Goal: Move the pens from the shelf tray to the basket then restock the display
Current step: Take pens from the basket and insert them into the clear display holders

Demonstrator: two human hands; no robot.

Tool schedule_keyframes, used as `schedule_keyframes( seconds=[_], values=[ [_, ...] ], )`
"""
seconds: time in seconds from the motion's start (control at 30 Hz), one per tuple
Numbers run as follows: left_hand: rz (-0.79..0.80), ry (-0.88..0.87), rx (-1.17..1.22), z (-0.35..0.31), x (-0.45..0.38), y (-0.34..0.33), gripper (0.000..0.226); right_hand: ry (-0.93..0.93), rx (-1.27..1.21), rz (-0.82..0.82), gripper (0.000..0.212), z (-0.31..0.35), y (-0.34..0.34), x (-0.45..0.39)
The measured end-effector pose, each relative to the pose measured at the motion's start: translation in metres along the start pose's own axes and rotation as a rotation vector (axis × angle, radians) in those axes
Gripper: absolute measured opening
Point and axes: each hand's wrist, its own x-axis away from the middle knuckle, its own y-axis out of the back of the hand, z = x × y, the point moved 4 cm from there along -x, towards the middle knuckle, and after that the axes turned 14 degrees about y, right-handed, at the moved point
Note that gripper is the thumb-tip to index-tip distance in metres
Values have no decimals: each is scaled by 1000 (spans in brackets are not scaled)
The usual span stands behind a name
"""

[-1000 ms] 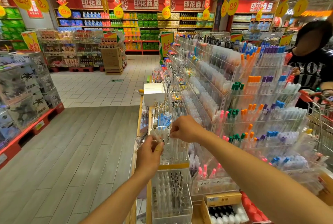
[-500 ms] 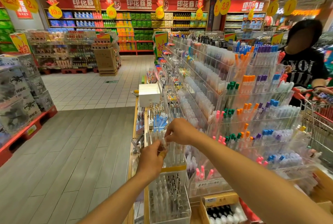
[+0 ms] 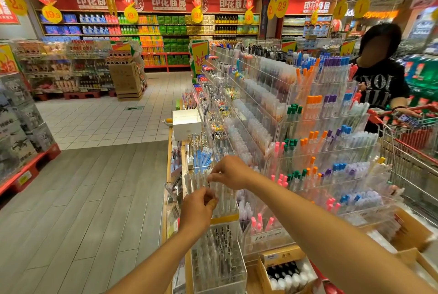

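change: I see both hands closer together over the clear tray (image 3: pixel 222 201) than 1 s ago
left hand (image 3: pixel 198 207): fingers pinched narrow on pens (image 3: pixel 221 193)
right hand (image 3: pixel 231 171): fingertips pinching pen tops
pens: upright in tray
basket: not visible
task: pickup starting

The left hand (image 3: pixel 198 206) has crept closer to the right hand (image 3: pixel 231 173) over the last second: a clear gap of pen tops showed between them before, and now the left fingers (image 3: pixel 208 195) sit just under the right ones, both pinching at the tops of the clear pens (image 3: pixel 222 196) standing in the acrylic tray (image 3: pixel 225 219). The right hand has dipped a little lower toward the pens. The head camera has swung slightly right and down, so the boxes on the red pallet (image 3: pixel 30 168) at the left have slid toward the edge, and the shopper in the black shirt (image 3: pixel 379 85) stands further into view.
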Motion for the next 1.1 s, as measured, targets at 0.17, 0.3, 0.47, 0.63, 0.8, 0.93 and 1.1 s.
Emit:
schedule_keyframes(
  seconds=[0.17, 0.3, 0.47, 0.63, 0.8, 0.93, 1.1],
  values=[
    [-15, 40, 3, 5, 0, -1, 6, -16, -42, -18, 32, -2, 2, 8],
    [-16, 93, 59, 9, 3, 0, 10, -17, -169, -153, 33, -4, 8, 26],
    [71, 247, 197, 11, 11, -6, 18, -144, -449, -397, 32, -22, 12, 73],
    [268, 259, 307, -2, 35, -35, 20, -300, -812, -592, 33, -43, 1, 150],
    [501, 274, 306, -16, 80, -93, 21, -511, -929, -704, 45, -61, -23, 261],
    [668, 287, 267, -29, 132, -152, 19, -699, -914, -800, 46, -80, -41, 369],
    [850, 310, 186, -40, 214, -231, 17, -884, -978, -939, 45, -94, -68, 513]
  ],
)
